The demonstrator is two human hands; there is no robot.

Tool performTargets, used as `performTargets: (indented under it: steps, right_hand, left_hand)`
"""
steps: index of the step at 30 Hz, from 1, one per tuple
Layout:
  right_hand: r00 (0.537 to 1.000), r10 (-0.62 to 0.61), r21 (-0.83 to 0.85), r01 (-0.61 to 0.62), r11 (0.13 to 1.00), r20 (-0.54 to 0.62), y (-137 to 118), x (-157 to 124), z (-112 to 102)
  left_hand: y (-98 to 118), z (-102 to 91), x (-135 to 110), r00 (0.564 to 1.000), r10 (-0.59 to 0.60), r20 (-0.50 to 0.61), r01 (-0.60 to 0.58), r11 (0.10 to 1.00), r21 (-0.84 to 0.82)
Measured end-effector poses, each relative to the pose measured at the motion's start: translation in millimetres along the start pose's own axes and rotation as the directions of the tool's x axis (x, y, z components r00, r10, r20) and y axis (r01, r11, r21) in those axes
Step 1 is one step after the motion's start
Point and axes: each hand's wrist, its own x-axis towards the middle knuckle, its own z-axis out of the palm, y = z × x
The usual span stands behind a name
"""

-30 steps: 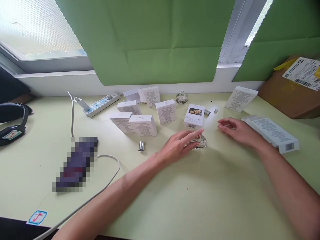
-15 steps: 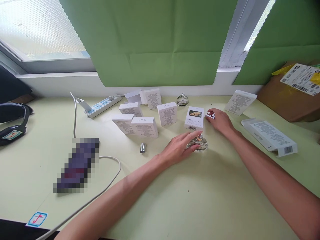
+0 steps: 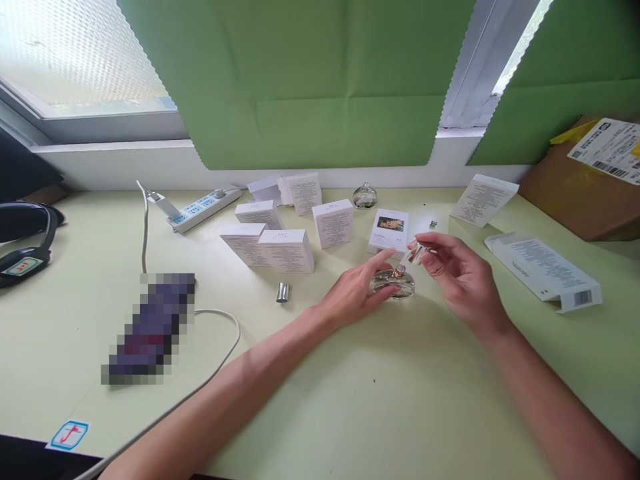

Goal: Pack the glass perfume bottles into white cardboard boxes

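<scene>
My left hand (image 3: 353, 288) steadies a round clear glass perfume bottle (image 3: 406, 288) on the table, thumb in front and fingers behind. The bottle's spray neck is uncovered. In my right hand (image 3: 463, 279), thumb and fingers pinch a shiny silver cap (image 3: 419, 253), tilted just above and right of the neck. Right behind the bottle is a white box (image 3: 389, 230) with a flower picture. Another small silver piece (image 3: 433, 225) lies beyond my right fingers. A second silver cap (image 3: 283, 292) stands upright left of my left hand.
Several white printed boxes (image 3: 287, 252) stand at centre left. Another round bottle (image 3: 365, 196) is at the back. A flattened carton (image 3: 545, 272) and a brown cardboard box (image 3: 580, 190) are at right. A phone (image 3: 150, 327), cable, power strip (image 3: 205, 210) and headphones (image 3: 30, 247) occupy the left.
My right hand has come nearer and lifted the silver cap from beside the picture box to just above the bottle's neck. My left hand stays on the bottle.
</scene>
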Motion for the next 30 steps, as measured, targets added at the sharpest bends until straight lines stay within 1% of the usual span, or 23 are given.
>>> performTargets:
  steps: [2,5,8,13,19,25,28,30]
  right_hand:
    - [1.0,-0.012,-0.02,0.012,1.0,-0.004,-0.8,-2.2,3.1]
    - [0.999,-0.025,-0.037,0.025,0.999,0.024,0.4,-5.7,6.3]
    - [0.997,-0.047,-0.04,0.05,0.998,0.061,6.6,-8.3,8.9]
    - [0.989,-0.066,-0.091,0.079,0.993,0.133,18.3,-9.7,10.7]
    - [0.988,-0.075,-0.14,0.094,0.986,0.135,21.1,-15.6,10.8]
    - [0.961,-0.159,-0.202,0.207,0.957,0.227,24.0,-20.1,5.4]
    - [0.957,-0.17,-0.182,0.216,0.959,0.235,25.4,-18.9,1.9]
    - [0.956,-0.173,-0.169,0.215,0.962,0.236,25.6,-17.5,0.1]
  left_hand:
    - [0.5,0.0,0.4,1.0,0.007,-0.01,-0.007,1.0,0.006]
    - [0.9,0.1,0.7,0.998,0.046,-0.033,-0.046,0.999,0.003]
    - [0.6,0.4,1.0,0.997,0.068,-0.04,-0.068,0.998,-0.017]
    - [-2.6,1.8,1.3,0.996,0.075,-0.043,-0.077,0.996,-0.035]
    - [-7.5,3.7,-0.4,0.994,0.094,-0.05,-0.096,0.994,-0.042]
    - [-5.4,1.0,-0.1,0.994,0.112,0.003,-0.111,0.993,-0.029]
    - [-3.8,-0.3,0.4,0.994,0.106,0.025,-0.106,0.994,-0.027]
    - [-3.9,-0.4,0.5,0.993,0.116,0.02,-0.115,0.993,-0.034]
